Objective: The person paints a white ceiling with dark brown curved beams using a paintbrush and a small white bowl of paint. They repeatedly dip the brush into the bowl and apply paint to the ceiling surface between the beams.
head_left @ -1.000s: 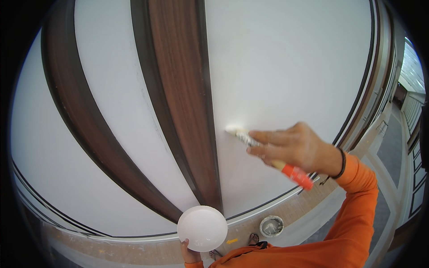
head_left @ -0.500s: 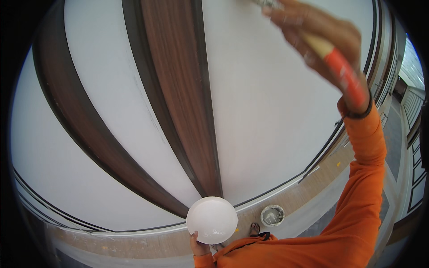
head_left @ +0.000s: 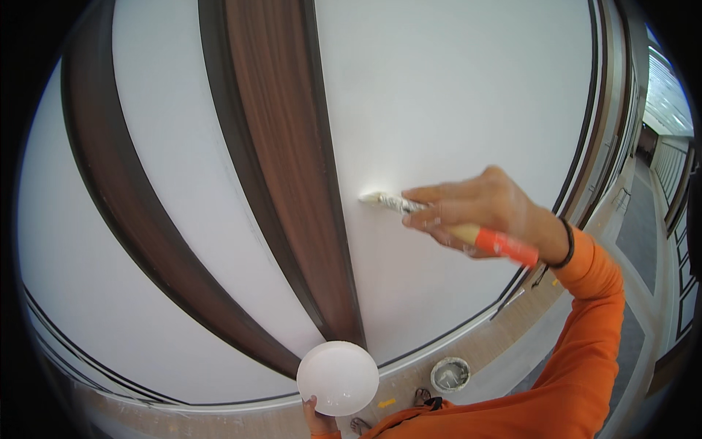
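Observation:
My right hand (head_left: pixel 475 212) is closed round a paintbrush (head_left: pixel 504 246) with a pale wood and red-orange handle. Its white-smeared bristles meet the white wall panel (head_left: pixel 439 95), just right of a dark brown wood-grain strip (head_left: pixel 281 110). Low in the picture, my left hand (head_left: pixel 319 419) grips the edge of a round white bowl (head_left: pixel 338 378). A wet, shiny patch of white shows inside the bowl. Most of the left hand's fingers are hidden beneath it.
A bucket (head_left: pixel 450 374) with grey-white smears stands on the floor near my feet (head_left: pixel 423 396). Another curved dark strip (head_left: pixel 139 175) runs down the wall at left. Yellow tape (head_left: pixel 386 403) marks the tan floor. A corridor with railings (head_left: pixel 669 172) stretches off at far right.
My right hand has come down and to the left with the paintbrush, from the upper right to mid-wall. The bowl in my left hand sits slightly lower in view.

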Motion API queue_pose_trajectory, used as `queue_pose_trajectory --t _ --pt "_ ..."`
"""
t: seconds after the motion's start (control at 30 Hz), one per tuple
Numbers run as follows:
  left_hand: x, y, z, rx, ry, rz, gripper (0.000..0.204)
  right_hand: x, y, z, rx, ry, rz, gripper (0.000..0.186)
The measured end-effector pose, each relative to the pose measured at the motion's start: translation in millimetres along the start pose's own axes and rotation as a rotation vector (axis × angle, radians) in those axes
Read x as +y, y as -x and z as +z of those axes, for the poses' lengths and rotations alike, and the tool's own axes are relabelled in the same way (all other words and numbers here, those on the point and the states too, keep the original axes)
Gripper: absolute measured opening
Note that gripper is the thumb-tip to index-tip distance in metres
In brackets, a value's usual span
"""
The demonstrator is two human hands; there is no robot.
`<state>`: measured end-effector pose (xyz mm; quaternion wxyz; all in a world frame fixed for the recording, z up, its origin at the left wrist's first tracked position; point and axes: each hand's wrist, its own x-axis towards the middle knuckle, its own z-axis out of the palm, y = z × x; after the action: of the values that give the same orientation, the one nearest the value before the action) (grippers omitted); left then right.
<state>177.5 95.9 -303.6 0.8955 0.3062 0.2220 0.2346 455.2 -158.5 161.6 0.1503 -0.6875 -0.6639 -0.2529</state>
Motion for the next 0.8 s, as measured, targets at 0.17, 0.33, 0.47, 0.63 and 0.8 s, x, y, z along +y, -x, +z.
queue_pose_trajectory --t 0.17,0.33,0.47,0.63,0.8 --pt "-31 0 -26 0.105 0.047 -0.133 0.068 39 -72 -55 0.120 -0.197 -0.048 0.014" --pt "-35 -18 8 0.213 -0.024 -0.202 0.072 67 -128 -114 0.319 0.046 0.156 0.018" --pt "-52 -58 15 0.206 -0.027 -0.262 0.074 124 -181 -171 0.387 0.055 0.156 0.032" --pt "-56 -118 19 0.219 -0.029 -0.236 0.074 182 -234 -172 0.602 0.089 0.137 0.036" --pt "-66 -214 43 0.143 -0.037 -0.299 0.074 244 -272 -154 0.750 0.304 0.056 0.030"
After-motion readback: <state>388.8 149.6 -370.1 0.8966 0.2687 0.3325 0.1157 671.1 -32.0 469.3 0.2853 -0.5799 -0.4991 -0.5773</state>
